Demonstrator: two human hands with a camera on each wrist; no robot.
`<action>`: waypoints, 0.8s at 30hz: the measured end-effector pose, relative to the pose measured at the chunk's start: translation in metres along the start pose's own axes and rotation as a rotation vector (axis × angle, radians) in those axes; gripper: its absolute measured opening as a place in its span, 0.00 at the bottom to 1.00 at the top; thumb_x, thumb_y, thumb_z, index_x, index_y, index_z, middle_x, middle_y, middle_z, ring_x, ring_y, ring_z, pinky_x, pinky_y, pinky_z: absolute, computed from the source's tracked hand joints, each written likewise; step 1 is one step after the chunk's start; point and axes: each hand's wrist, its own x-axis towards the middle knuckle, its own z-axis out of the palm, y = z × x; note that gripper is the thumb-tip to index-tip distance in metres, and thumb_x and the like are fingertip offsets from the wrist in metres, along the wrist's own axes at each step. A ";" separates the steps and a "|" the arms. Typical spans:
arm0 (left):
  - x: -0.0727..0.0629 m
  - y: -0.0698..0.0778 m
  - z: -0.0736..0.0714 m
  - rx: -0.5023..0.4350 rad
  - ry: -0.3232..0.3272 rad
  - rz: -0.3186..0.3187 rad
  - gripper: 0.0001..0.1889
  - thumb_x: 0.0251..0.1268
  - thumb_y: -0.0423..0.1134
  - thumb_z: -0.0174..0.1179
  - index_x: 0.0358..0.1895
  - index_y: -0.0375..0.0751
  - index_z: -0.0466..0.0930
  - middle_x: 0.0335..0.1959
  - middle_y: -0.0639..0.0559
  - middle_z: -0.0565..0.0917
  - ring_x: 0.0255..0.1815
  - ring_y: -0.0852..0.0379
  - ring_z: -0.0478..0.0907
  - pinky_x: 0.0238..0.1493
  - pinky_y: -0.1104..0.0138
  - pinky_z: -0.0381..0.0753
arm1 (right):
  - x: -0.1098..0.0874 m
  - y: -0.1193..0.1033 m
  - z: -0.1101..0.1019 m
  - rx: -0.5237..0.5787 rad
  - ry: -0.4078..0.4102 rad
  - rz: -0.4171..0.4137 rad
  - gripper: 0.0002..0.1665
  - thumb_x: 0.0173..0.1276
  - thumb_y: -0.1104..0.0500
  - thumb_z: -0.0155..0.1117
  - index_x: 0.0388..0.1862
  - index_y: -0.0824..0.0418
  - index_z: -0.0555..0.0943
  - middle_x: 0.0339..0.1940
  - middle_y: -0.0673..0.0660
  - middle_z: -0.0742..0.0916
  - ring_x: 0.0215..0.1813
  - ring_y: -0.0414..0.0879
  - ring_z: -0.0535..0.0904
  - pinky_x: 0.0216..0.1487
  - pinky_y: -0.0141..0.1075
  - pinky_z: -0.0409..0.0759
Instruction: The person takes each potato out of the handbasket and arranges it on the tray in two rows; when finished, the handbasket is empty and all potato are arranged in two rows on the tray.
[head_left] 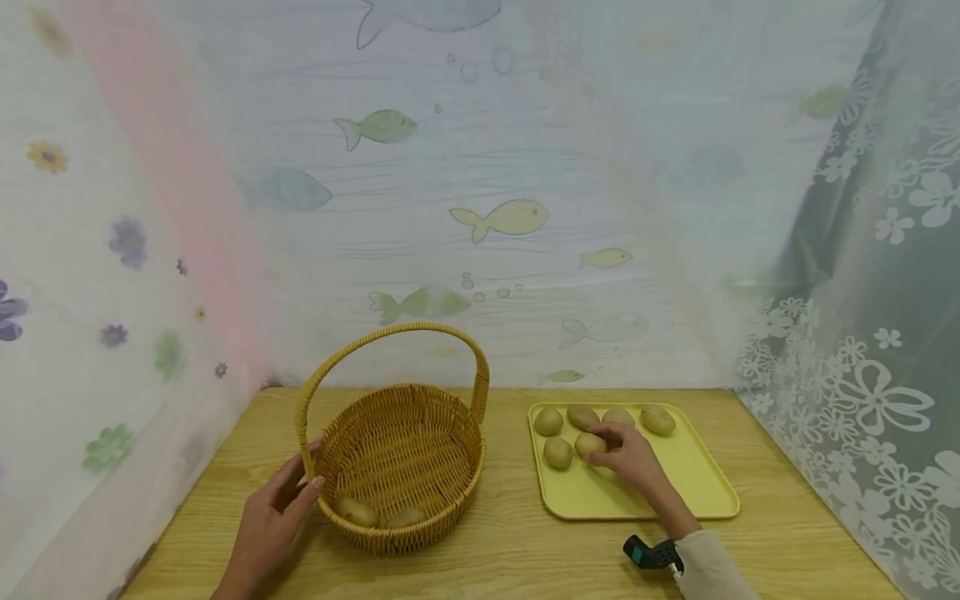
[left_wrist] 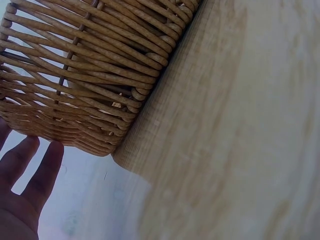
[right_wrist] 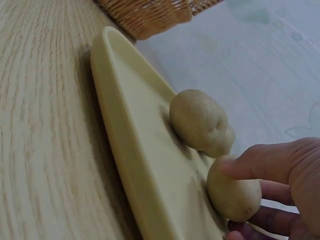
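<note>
My right hand (head_left: 632, 457) pinches a potato (right_wrist: 234, 192) between thumb and fingers, low over the yellow tray (head_left: 693, 475). Beside it on the tray lies another potato (head_left: 558, 453), and more sit along the far side, one partly covered by the hand. At the left stands a round wicker basket (head_left: 408, 450) with a tall hoop handle (head_left: 397, 331). Its left rim is held by my left hand (head_left: 273, 517), thumb and fingers on either side of the handle's foot. In the left wrist view, spread fingertips touch the woven wall. Two potatoes (head_left: 356, 511) lie inside the basket's near side.
Basket and tray share a wooden table (head_left: 510, 500), with a gap between them. Behind it hangs a curtain (head_left: 480, 167) printed with fish, and flowered sheets close in both sides. A black device (head_left: 651, 553) is strapped near the right sleeve (head_left: 708, 567).
</note>
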 end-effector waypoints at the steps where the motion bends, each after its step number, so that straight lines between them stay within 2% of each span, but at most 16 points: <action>1: 0.000 0.000 0.000 -0.005 -0.003 -0.002 0.26 0.78 0.28 0.59 0.76 0.37 0.71 0.72 0.41 0.75 0.69 0.64 0.74 0.58 0.76 0.78 | 0.000 -0.001 -0.001 -0.006 -0.002 -0.004 0.27 0.63 0.61 0.80 0.59 0.68 0.85 0.52 0.60 0.87 0.51 0.56 0.83 0.48 0.47 0.83; 6: 0.000 -0.001 0.000 -0.012 -0.001 -0.026 0.26 0.79 0.29 0.59 0.76 0.38 0.71 0.73 0.43 0.75 0.70 0.64 0.73 0.59 0.76 0.77 | -0.001 -0.008 -0.007 -0.034 -0.008 -0.061 0.24 0.67 0.60 0.77 0.59 0.68 0.85 0.56 0.63 0.86 0.55 0.62 0.82 0.53 0.55 0.83; 10: -0.001 -0.002 -0.001 -0.025 -0.008 -0.053 0.26 0.80 0.30 0.59 0.77 0.40 0.71 0.73 0.44 0.74 0.70 0.65 0.72 0.59 0.77 0.77 | -0.004 -0.016 -0.011 -0.048 0.008 -0.101 0.22 0.70 0.60 0.75 0.59 0.69 0.84 0.57 0.64 0.85 0.57 0.64 0.81 0.56 0.58 0.82; 15: -0.002 -0.002 -0.001 -0.032 -0.005 -0.068 0.26 0.79 0.30 0.59 0.77 0.39 0.71 0.73 0.43 0.74 0.69 0.65 0.73 0.59 0.77 0.77 | -0.003 -0.036 -0.009 -0.010 0.032 -0.158 0.21 0.71 0.60 0.74 0.59 0.66 0.84 0.57 0.66 0.86 0.58 0.66 0.81 0.57 0.62 0.81; 20: -0.001 -0.002 -0.001 -0.028 0.000 -0.065 0.26 0.79 0.30 0.59 0.76 0.38 0.71 0.72 0.42 0.75 0.69 0.65 0.73 0.58 0.77 0.77 | 0.000 -0.065 -0.001 0.060 -0.012 -0.219 0.20 0.71 0.60 0.74 0.60 0.62 0.84 0.57 0.64 0.86 0.58 0.64 0.82 0.57 0.58 0.82; 24: -0.001 -0.002 0.000 -0.041 -0.011 -0.066 0.26 0.80 0.30 0.58 0.77 0.37 0.70 0.73 0.42 0.74 0.70 0.64 0.72 0.59 0.76 0.77 | 0.001 -0.092 0.003 0.048 -0.055 -0.263 0.19 0.72 0.59 0.73 0.60 0.61 0.85 0.56 0.58 0.87 0.54 0.56 0.84 0.53 0.51 0.85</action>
